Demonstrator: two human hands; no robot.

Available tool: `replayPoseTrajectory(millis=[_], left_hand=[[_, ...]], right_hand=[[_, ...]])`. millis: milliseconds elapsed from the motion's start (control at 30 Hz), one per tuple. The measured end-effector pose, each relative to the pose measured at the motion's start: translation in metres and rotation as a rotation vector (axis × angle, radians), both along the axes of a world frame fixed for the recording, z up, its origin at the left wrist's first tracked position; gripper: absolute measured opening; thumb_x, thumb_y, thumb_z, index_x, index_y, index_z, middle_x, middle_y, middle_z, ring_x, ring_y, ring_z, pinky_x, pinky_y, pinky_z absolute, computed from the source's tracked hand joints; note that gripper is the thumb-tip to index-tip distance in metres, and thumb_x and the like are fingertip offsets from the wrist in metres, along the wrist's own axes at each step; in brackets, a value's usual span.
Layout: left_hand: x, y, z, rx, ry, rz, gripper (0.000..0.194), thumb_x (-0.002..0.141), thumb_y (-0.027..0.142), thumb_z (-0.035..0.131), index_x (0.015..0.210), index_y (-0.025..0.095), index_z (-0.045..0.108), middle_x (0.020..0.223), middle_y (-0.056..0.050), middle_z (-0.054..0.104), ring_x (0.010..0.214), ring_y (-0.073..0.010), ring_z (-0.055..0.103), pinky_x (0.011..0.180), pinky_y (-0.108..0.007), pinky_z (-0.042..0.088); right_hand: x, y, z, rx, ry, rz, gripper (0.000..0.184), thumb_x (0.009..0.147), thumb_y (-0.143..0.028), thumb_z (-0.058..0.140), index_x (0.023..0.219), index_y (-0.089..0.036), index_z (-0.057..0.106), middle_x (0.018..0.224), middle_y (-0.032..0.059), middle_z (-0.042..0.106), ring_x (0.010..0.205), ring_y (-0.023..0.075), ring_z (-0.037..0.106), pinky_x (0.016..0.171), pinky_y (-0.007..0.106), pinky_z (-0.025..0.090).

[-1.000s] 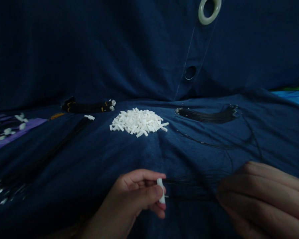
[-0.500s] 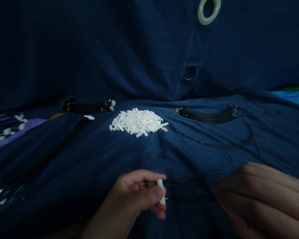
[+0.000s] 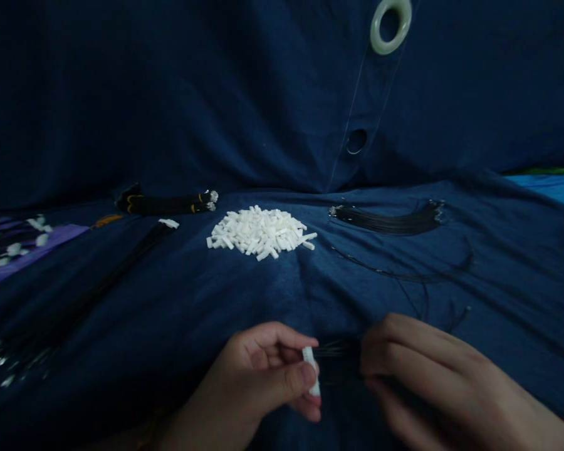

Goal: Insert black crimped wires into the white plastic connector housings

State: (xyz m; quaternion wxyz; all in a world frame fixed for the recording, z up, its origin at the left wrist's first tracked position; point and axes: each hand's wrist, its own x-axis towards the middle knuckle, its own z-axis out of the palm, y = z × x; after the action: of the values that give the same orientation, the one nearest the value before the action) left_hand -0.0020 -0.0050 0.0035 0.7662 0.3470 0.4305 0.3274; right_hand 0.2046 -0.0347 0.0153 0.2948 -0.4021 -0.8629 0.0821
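Between thumb and fingers, my left hand (image 3: 272,373) holds a small white plastic connector housing (image 3: 311,369) nearly upright. Thin black wires (image 3: 336,349) run out of its right side toward my right hand (image 3: 427,376). The fingers of that hand are bent and pressed together just right of the housing, closed on black wire; the fingertips are partly hidden and dim. Loose wire ends (image 3: 458,318) stick out behind its knuckles. Beyond both hands lies a heap of white connector housings (image 3: 262,232).
Dark blue cloth covers the surface and hangs behind. At right lie a bundle of black wires (image 3: 390,219) and some loose wires (image 3: 380,272). Tied wire bundles (image 3: 164,203) lie back left, near wires fitted with a white housing (image 3: 168,223). A purple bag (image 3: 70,238) is far left.
My right hand has moved left, closer to the white housing, drawing the loose wire behind it along. My left hand has shifted slightly right and down, still holding the housing.
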Motion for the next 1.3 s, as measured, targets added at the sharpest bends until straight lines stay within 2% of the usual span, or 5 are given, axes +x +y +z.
replayPoseTrajectory(millis=[267, 533, 733, 967, 1300], left_hand=[[-0.002, -0.001, -0.001, 0.056, 0.044, -0.039, 0.021, 0.068, 0.023, 0.078, 0.085, 0.014, 0.070, 0.063, 0.000, 0.067, 0.058, -0.0108, 0.062, 0.059, -0.020, 0.050], [0.003, 0.001, -0.009, 0.081, -0.053, -0.028, 0.030, 0.063, 0.026, 0.083, 0.082, 0.010, 0.067, 0.061, 0.001, 0.065, 0.053, -0.0095, 0.063, 0.055, -0.020, 0.053], [0.006, 0.001, -0.019, 0.110, -0.096, -0.023, 0.040, 0.055, 0.028, 0.087, 0.081, 0.009, 0.065, 0.061, 0.000, 0.065, 0.053, -0.0115, 0.063, 0.053, -0.023, 0.056], [0.005, -0.001, -0.012, 0.114, -0.077, -0.002, 0.034, 0.061, 0.024, 0.084, 0.083, 0.007, 0.066, 0.062, -0.001, 0.066, 0.052, -0.0098, 0.063, 0.054, -0.019, 0.054], [0.003, 0.001, -0.011, 0.086, -0.067, -0.012, 0.032, 0.063, 0.023, 0.084, 0.086, 0.008, 0.067, 0.067, -0.001, 0.067, 0.055, -0.0104, 0.065, 0.056, -0.019, 0.053]], right_hand=[[0.012, 0.007, 0.007, -0.371, 0.091, 0.028, 0.013, 0.096, -0.022, 0.047, 0.091, -0.027, 0.057, 0.086, -0.0044, 0.061, 0.076, 0.0057, 0.061, 0.067, 0.012, 0.049], [0.006, 0.002, -0.014, -0.259, -0.025, -0.037, 0.019, 0.092, -0.020, 0.040, 0.096, -0.028, 0.057, 0.090, -0.0006, 0.061, 0.075, 0.0112, 0.064, 0.065, 0.021, 0.053], [0.009, 0.002, -0.032, -0.327, -0.014, -0.043, 0.018, 0.097, -0.028, 0.037, 0.100, -0.025, 0.054, 0.098, 0.0042, 0.060, 0.088, 0.0151, 0.063, 0.077, 0.027, 0.053], [-0.007, -0.001, -0.018, -0.136, -0.031, 0.008, 0.020, 0.091, -0.016, 0.038, 0.092, -0.024, 0.056, 0.087, 0.0029, 0.061, 0.074, 0.0127, 0.065, 0.065, 0.023, 0.056], [-0.018, 0.001, -0.008, -0.214, 0.118, 0.029, 0.016, 0.091, -0.011, 0.043, 0.089, -0.021, 0.054, 0.084, 0.0002, 0.057, 0.076, 0.0083, 0.059, 0.069, 0.016, 0.049]])
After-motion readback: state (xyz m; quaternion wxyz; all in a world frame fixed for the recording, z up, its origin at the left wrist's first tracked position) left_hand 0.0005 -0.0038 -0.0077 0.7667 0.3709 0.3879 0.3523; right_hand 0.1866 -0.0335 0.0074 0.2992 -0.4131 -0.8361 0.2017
